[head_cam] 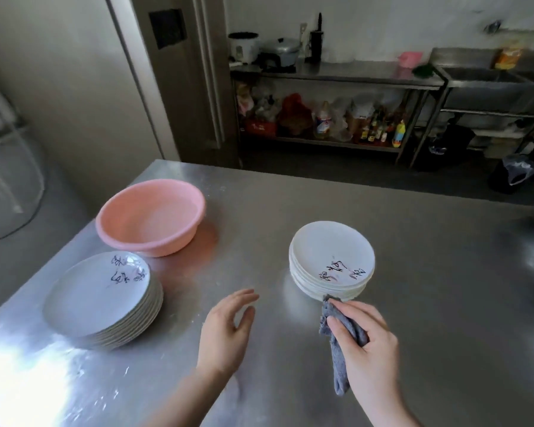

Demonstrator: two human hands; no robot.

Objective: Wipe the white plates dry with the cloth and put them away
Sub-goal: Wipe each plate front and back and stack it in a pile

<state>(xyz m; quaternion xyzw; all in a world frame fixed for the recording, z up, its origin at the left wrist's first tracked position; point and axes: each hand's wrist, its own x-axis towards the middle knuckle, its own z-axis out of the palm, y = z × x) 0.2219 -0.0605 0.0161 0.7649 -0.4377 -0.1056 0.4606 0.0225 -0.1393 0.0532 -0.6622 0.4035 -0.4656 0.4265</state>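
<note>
Low in the frame, the right hand [364,337] has its grip closed around a grey cloth [336,343], just below the right stack of white plates [332,260]. The left hand [225,331] hovers wide, holding nothing, over the steel worktop [429,272]. Another plate stack [102,295] sits lower left, touching a pink basin [150,215].

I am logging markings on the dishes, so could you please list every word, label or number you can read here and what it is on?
None can be read.
Top plate of the left stack: dark brush-style characters near its far rim, too blurred to read.
Top plate of the right stack: dark brush-style characters near its near rim, also illegible.
Bottles on the far shelf: coloured labels, too small and blurred to read.
</note>
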